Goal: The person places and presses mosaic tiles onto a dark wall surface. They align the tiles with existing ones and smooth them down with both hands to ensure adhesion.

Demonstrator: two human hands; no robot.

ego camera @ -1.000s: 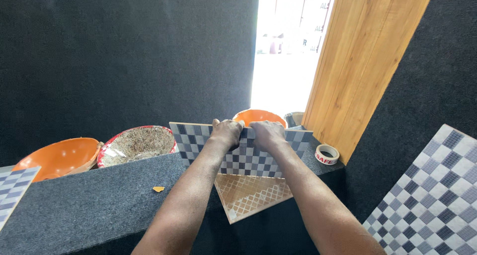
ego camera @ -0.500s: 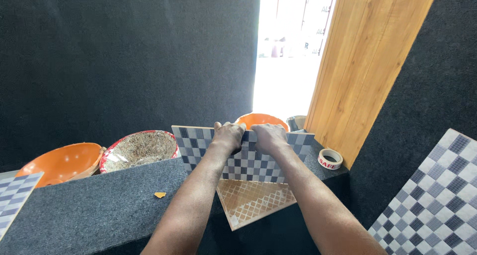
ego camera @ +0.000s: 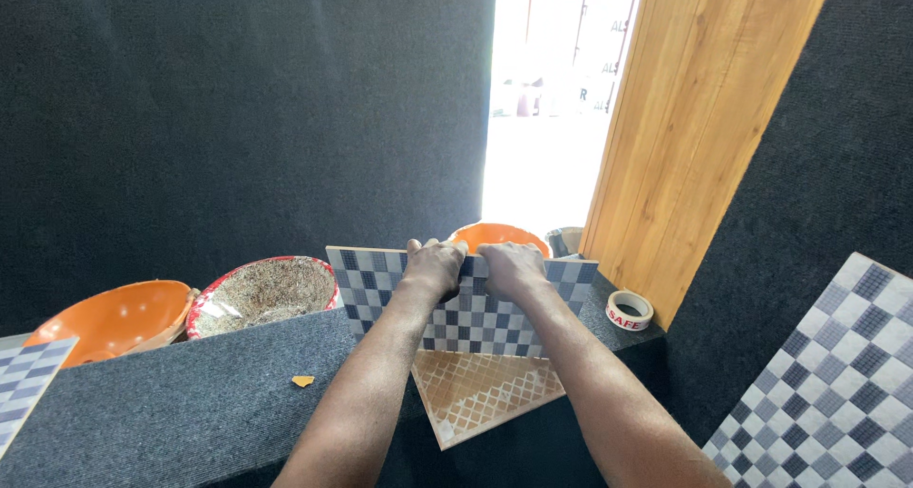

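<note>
Checkered grey-and-blue tile stands on its lower edge on the dark carpeted worktop, tilted slightly, its patterned face toward the camera. Left hand and right hand sit side by side, nearly touching, at the middle of the tile's top edge, fingers curled over that edge and pinching the tile between fingers and thumbs. The tile's left corner reaches close to a speckled bowl with a red rim; its right corner ends near the foot of a slanted wooden plank. Just in front of the upright tile, a tan tile with a white lattice pattern lies flat and juts over the worktop's front edge. Behind the hands, an orange bowl shows above the tile's top edge. Another orange bowl rests at far left, touching the speckled one. A roll of tape lies beside the plank's base, apart from the tile. A small orange chip lies on the open stretch of worktop left of the forearms. A second checkered tile fills the lower right corner, well apart from the hands.
</note>
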